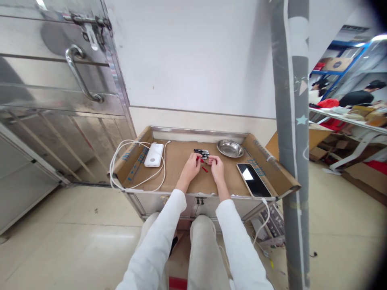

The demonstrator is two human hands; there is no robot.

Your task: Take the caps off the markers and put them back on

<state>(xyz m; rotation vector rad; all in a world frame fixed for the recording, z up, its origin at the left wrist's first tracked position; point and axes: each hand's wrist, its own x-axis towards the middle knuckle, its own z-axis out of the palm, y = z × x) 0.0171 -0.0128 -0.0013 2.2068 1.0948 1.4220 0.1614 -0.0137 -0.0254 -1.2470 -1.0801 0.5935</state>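
Observation:
Over the cardboard-lined table top (pixel 175 173), my left hand (pixel 190 167) is closed, its fingertips pinching a small red pen-like piece (pixel 200 159). My right hand (pixel 217 166) faces it a short way to the right, thumb and fingers pressed together. What it grips, if anything, is too small to make out. Just beyond the fingertips lie several black and silver pen-like pieces (pixel 201 152), side by side. Another short red piece (pixel 205 169) rests on the cardboard between my hands.
A white power bank (pixel 154 155) with a looped white cable (pixel 165 161) lies at the left. At the right are a round metal dish (pixel 230 148) and a phone (pixel 253 180) with a cable. A wrapped grey pole (pixel 292 121) stands beside the table; people work farther right.

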